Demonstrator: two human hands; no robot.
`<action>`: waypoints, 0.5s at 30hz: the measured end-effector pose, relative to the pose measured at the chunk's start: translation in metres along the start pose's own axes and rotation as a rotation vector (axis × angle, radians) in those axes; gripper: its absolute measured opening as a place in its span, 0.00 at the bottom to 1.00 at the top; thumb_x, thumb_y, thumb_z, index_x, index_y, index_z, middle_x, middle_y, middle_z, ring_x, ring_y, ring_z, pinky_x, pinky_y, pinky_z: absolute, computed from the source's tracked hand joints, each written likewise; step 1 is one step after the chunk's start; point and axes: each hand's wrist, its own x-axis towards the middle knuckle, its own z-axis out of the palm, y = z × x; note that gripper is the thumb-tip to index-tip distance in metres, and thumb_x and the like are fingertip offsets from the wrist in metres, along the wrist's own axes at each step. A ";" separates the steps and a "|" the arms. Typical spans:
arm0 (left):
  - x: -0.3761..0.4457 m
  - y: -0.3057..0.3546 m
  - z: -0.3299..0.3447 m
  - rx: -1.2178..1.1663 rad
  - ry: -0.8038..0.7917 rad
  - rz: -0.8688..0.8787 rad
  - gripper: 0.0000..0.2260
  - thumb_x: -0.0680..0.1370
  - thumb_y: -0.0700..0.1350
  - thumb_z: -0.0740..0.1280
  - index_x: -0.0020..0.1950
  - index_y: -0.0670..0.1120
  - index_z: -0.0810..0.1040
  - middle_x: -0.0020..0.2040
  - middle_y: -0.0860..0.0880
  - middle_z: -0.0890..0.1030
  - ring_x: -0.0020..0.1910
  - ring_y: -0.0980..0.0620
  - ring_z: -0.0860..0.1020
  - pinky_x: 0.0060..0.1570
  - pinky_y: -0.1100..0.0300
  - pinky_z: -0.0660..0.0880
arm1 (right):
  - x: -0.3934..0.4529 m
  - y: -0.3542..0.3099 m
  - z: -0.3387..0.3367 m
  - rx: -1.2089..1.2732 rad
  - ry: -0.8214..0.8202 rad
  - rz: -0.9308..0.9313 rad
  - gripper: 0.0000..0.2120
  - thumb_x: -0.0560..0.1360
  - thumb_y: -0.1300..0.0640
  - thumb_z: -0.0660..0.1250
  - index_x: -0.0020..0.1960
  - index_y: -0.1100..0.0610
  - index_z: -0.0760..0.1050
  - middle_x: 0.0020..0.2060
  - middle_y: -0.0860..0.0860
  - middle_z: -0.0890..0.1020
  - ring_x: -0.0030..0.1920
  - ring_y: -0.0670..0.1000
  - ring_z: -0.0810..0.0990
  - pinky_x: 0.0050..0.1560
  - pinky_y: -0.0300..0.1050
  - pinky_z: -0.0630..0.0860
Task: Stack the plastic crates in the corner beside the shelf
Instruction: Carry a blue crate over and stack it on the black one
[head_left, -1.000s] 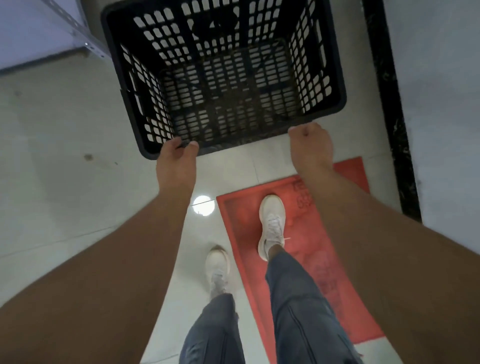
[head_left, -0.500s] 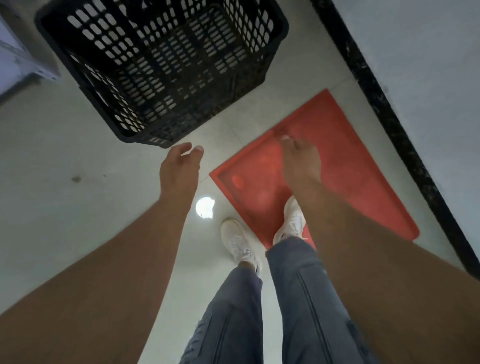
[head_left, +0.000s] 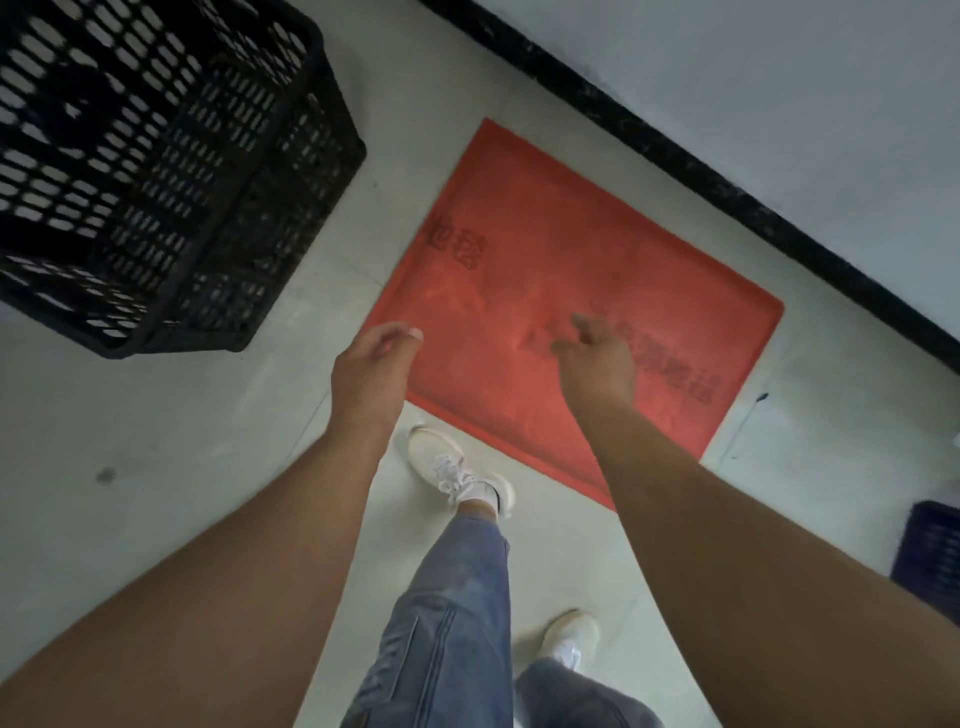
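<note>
A black perforated plastic crate (head_left: 156, 171) stands on the pale floor at the upper left, upright and with nothing in it that I can see. My left hand (head_left: 371, 371) hangs to the right of the crate, apart from it, fingers loosely curled and holding nothing. Over the red mat hovers my right hand (head_left: 597, 358), fingers spread and holding nothing. At the right edge a dark blue slatted crate (head_left: 932, 558) is partly in view.
A red floor mat (head_left: 566, 270) with printed characters lies by the wall. A black skirting strip (head_left: 727, 187) runs along the grey wall at the upper right. My two legs in jeans and white shoes (head_left: 457, 473) stand below the mat.
Both hands have let go of the black crate, which now rests on the floor. My view has swung right, so the crate has shifted to the left, and the blue crate has come into view.
</note>
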 end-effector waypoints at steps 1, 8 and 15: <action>-0.007 -0.002 0.010 0.021 -0.020 0.014 0.02 0.72 0.49 0.69 0.43 0.56 0.79 0.44 0.58 0.79 0.48 0.56 0.77 0.60 0.47 0.74 | -0.002 0.011 -0.011 0.026 0.009 -0.001 0.21 0.76 0.60 0.63 0.68 0.58 0.72 0.66 0.54 0.76 0.65 0.52 0.74 0.58 0.35 0.66; -0.090 -0.029 0.078 0.139 -0.160 0.093 0.15 0.77 0.49 0.64 0.64 0.51 0.74 0.60 0.51 0.74 0.53 0.54 0.76 0.38 0.56 0.79 | -0.042 0.110 -0.087 0.235 0.176 0.058 0.20 0.81 0.49 0.54 0.37 0.60 0.72 0.32 0.53 0.72 0.40 0.57 0.73 0.43 0.49 0.69; -0.199 -0.077 0.144 0.264 -0.358 0.209 0.24 0.79 0.51 0.61 0.75 0.54 0.60 0.62 0.50 0.72 0.48 0.52 0.80 0.34 0.53 0.81 | -0.113 0.235 -0.166 0.435 0.313 0.185 0.20 0.79 0.48 0.55 0.50 0.63 0.78 0.49 0.61 0.82 0.51 0.61 0.80 0.54 0.63 0.76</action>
